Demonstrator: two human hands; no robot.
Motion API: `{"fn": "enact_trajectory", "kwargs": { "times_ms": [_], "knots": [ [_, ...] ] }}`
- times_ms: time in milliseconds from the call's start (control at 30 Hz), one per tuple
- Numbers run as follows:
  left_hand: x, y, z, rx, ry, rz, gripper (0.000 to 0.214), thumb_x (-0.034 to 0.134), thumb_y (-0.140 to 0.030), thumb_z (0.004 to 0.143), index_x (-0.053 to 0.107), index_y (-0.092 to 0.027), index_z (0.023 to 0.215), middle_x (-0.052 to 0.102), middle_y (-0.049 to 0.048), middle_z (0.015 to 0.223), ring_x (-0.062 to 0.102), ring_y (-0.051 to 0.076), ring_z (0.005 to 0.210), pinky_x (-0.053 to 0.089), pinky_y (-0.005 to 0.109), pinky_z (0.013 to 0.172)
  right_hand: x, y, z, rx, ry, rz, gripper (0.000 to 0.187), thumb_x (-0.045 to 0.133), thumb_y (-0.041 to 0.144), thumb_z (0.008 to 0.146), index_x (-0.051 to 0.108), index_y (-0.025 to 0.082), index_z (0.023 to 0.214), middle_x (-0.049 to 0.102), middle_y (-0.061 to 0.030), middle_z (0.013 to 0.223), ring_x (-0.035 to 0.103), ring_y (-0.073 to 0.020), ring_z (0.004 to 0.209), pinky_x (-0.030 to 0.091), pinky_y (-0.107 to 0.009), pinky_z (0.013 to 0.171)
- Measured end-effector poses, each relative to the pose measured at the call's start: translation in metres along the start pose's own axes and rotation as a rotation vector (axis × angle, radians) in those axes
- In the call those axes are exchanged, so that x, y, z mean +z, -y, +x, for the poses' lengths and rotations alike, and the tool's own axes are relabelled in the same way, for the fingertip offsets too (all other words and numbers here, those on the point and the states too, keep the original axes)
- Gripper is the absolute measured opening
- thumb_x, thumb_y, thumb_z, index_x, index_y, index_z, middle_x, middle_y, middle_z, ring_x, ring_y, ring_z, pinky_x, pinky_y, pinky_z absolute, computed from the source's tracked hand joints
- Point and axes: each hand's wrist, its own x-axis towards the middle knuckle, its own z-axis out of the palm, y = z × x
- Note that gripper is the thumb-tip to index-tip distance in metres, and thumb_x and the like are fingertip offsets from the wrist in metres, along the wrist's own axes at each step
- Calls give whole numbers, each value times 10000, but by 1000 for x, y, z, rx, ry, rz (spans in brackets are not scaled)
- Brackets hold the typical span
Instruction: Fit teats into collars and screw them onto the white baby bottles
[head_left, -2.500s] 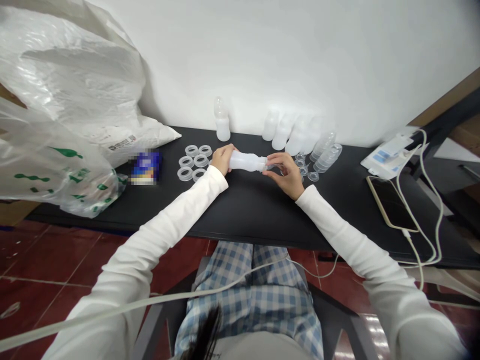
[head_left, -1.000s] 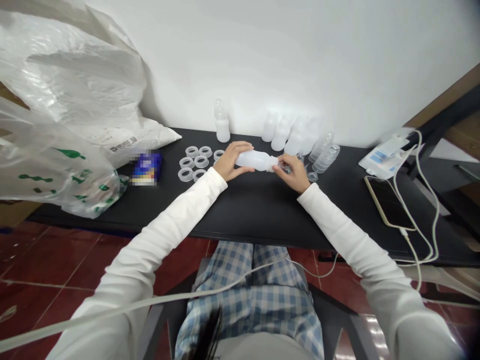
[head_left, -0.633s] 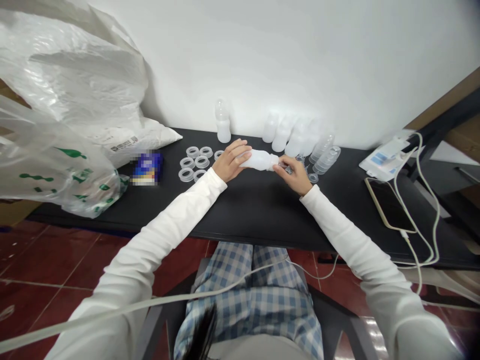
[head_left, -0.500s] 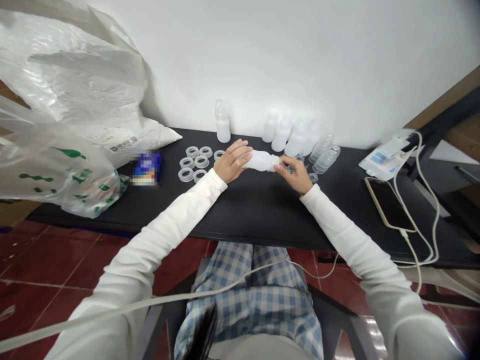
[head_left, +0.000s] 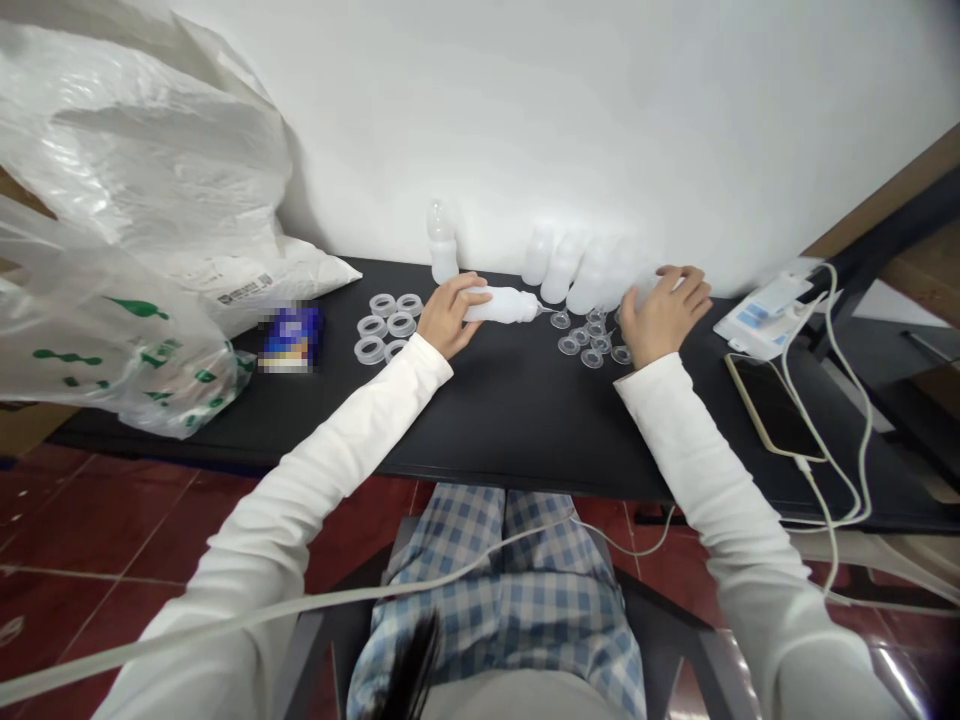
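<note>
From the head view, the left hand (head_left: 454,315) is clamping round a bottle (head_left: 511,304), lying tilted over the worktop (head_left: 510,420), neck pointing right! A collar and a thin tip are showing at that end, but no clear cover, so this one is looking part-done.

Well apart from it, the right hand (head_left: 666,315) is hovering by the far end of the bottle row, fingers curling; whether it's gripping anything, I'm not able to tell.

What's done? One covered bottle (head_left: 443,250) is standing upright near the wall, the only one looking complete. What's left? Plenty, by my reckoning: the bare bottles (head_left: 586,285), about four, are standing close together with no covers showing. Rings (head_left: 387,327) are lying grouped left of the left hand, and clear teats (head_left: 592,358) are lying loose between the held bottle and the right hand.
</note>
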Motion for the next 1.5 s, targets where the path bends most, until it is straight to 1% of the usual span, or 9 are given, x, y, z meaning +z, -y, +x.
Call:
{"fn": "enact_trajectory", "kwargs": {
  "times_ms": [200,433,567,867,1000,1100,1167,1300,1500],
  "knots": [
    [1,-5,1,-30,37,36,275,618,-311,913,539,-236,1166,644,122,1261,620,276,1227,530,499,1005,-10,-3,2,101,174,-142,335,475,150,898,508,61,1219,561,-271,1233,515,-366,1130,364,-554,1002],
    [-2,-12,2,-85,36,18,382,680,-384,879,529,-236,1197,639,132,1252,624,288,1192,539,508,990,-16,4,-2,-101,-145,453,219,492,378,958,528,188,1062,503,-150,1139,505,-306,1148,420,-533,1019],
    [-1,-15,1,-88,26,-48,449,699,-435,857,524,-238,1221,626,136,1258,612,295,1201,530,514,1005,1,18,-21,-195,-122,711,335,407,516,998,549,221,1069,530,-113,1050,562,-277,1064,484,-509,944],
    [-4,-26,5,-70,89,-251,567,737,-528,794,548,-202,1218,656,132,1177,636,283,1131,519,476,999,26,38,-52,-329,1,780,430,312,615,993,508,232,1011,543,-91,953,585,-232,915,528,-417,826],
    [0,-43,7,-344,172,-444,452,667,-603,809,589,-200,997,674,44,927,663,185,825,564,338,771,25,43,-57,-349,-2,822,445,270,632,979,490,247,936,539,-84,893,572,-245,872,507,-444,832],
    [5,-52,10,-632,234,-605,429,579,-634,853,524,-208,838,556,-34,679,530,109,541,474,251,521,24,48,-61,-298,11,840,396,237,556,1002,480,253,926,545,-63,860,576,-228,834,493,-419,819],
    [7,-55,13,-706,258,-632,428,599,-624,842,486,-213,801,505,-55,633,472,92,496,426,233,473,23,51,-63,-238,20,825,373,208,504,1017,467,256,915,558,-52,837,582,-216,798,490,-399,796],
    [4,-55,13,-551,245,-460,418,702,-574,777,516,-208,857,608,-18,776,590,134,670,508,268,611,22,55,-66,-148,55,813,356,231,482,1024,463,253,880,596,-57,784,590,-218,730,487,-391,746],
    [9,-57,5,-149,203,-161,516,734,-605,768,602,-204,1065,677,60,968,698,201,861,548,294,692,25,54,-59,14,174,805,430,274,523,1022,432,258,722,576,-33,666,548,-203,641,442,-353,641]
  ]
}}
